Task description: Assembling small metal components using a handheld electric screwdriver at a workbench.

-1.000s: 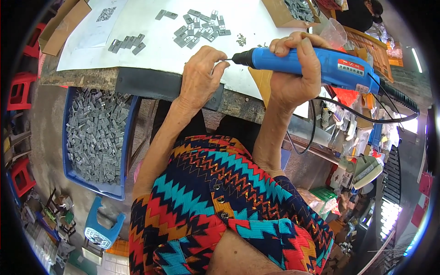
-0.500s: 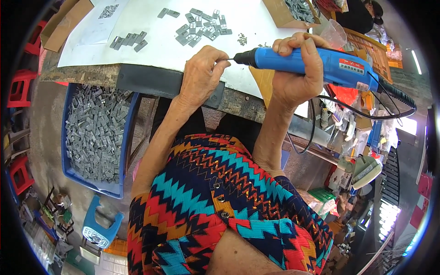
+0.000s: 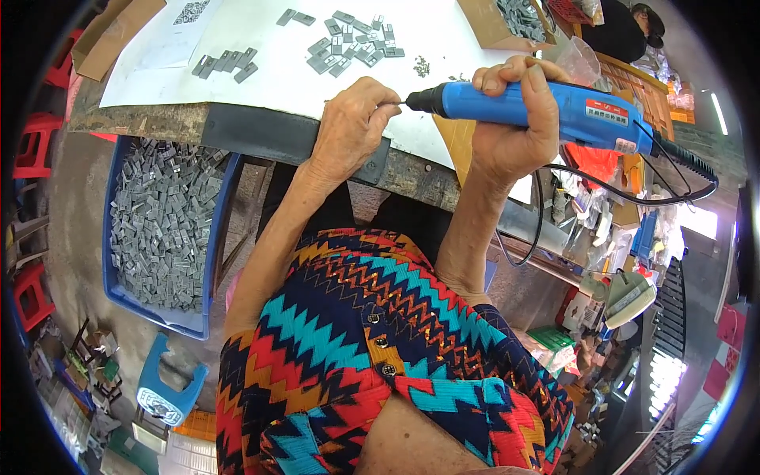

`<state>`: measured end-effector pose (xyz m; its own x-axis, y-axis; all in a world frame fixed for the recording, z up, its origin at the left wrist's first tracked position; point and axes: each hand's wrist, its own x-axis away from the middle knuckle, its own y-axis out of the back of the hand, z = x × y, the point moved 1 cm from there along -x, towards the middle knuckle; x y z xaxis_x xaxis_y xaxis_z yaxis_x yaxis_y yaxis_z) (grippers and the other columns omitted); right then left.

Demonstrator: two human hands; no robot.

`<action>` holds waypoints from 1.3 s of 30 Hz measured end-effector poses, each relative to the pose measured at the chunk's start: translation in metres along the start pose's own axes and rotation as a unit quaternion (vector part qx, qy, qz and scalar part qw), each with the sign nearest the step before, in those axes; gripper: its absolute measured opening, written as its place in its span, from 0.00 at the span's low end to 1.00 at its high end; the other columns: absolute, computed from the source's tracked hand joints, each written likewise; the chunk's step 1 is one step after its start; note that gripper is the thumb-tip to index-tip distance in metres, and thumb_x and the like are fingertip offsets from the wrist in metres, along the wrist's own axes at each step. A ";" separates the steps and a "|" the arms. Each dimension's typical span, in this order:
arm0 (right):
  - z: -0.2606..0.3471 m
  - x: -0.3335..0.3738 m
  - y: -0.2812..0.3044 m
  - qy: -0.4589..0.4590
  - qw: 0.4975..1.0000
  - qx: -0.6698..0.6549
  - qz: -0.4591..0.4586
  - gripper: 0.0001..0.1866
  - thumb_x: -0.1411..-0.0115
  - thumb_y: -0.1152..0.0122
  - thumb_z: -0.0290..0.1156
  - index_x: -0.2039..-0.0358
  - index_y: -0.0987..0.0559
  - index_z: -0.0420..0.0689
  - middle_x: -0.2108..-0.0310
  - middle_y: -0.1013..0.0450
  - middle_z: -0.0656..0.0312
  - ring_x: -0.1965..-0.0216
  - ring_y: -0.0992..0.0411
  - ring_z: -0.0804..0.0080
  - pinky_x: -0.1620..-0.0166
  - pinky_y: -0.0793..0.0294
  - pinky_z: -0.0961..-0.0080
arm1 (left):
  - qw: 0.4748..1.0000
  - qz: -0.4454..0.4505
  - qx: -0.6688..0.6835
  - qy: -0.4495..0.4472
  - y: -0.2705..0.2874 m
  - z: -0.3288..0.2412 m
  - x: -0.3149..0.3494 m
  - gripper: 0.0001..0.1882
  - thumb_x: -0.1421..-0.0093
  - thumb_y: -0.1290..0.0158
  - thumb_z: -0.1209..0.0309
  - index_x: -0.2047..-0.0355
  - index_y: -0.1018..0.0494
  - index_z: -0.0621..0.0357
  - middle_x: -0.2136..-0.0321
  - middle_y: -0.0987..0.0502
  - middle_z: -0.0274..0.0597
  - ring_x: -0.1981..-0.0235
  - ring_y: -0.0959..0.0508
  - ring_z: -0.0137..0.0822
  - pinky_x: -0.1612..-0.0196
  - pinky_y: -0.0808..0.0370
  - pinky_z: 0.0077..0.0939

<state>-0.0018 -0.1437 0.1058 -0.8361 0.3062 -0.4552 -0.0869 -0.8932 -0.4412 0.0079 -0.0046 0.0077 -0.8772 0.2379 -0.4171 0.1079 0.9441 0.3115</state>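
Observation:
My right hand (image 3: 518, 111) is wrapped round a blue electric screwdriver (image 3: 578, 111), held level with its black nose and thin bit toward the left. At the tip of that bit, the thumb and forefinger of my left hand (image 3: 354, 123) are pinched together. Whatever sits between them is too small or too hidden to name. Beyond my hands, a loose group of grey rectangular pieces (image 3: 355, 43) lies on the white-covered table (image 3: 277, 87). A small heap of tiny screws (image 3: 422, 66) is just past the screwdriver's nose.
A blue bin (image 3: 207, 273) full of grey pieces stands below the table at the left. More pieces fill a cardboard box (image 3: 484, 28) at the far right. The tool's black cable (image 3: 673, 201) loops at the right. A blue stool (image 3: 170, 388) stands lower left.
The view has shifted slightly. Both hands and the screwdriver keep nearly the same pose, with the bit still at my left fingertips.

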 end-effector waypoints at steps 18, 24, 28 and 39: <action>-0.001 0.005 -0.002 -0.014 1.000 -0.002 -0.023 0.10 0.49 0.47 0.24 0.64 0.31 0.40 0.75 0.32 0.55 0.77 0.34 0.68 0.68 0.35 0.66 | 0.975 -0.093 -0.202 -0.019 0.032 0.004 0.009 0.08 0.53 0.49 0.79 0.70 0.28 0.64 0.72 0.29 0.46 0.70 0.29 0.44 0.65 0.33 0.35; -0.001 0.008 -0.002 -0.013 0.999 0.030 -0.025 0.10 0.48 0.49 0.24 0.64 0.33 0.38 0.76 0.32 0.55 0.78 0.34 0.68 0.67 0.35 0.65 | 0.950 -0.067 -0.304 -0.021 0.032 0.013 -0.008 0.09 0.53 0.47 0.78 0.69 0.28 0.63 0.71 0.33 0.44 0.66 0.32 0.42 0.63 0.34 0.33; -0.001 0.010 0.000 -0.013 0.999 0.042 -0.026 0.10 0.47 0.51 0.25 0.64 0.33 0.37 0.76 0.32 0.55 0.78 0.34 0.68 0.68 0.34 0.65 | 0.934 -0.038 -0.356 -0.012 0.026 0.015 -0.009 0.11 0.54 0.46 0.77 0.68 0.28 0.61 0.71 0.34 0.42 0.67 0.34 0.40 0.64 0.35 0.32; -0.002 0.008 -0.005 -0.008 0.997 0.001 -0.078 0.11 0.55 0.43 0.19 0.68 0.31 0.34 0.82 0.32 0.55 0.81 0.31 0.69 0.74 0.30 0.75 | 0.959 -0.011 -0.283 -0.026 0.028 0.012 -0.002 0.12 0.54 0.46 0.77 0.66 0.28 0.61 0.71 0.33 0.43 0.67 0.33 0.40 0.64 0.34 0.32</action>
<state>-0.0066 -0.1359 0.1028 -0.8208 0.4358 -0.3692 -0.2176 -0.8363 -0.5032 0.0184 0.0240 0.0066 -0.8502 0.2435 -0.4667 -0.1949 0.6779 0.7088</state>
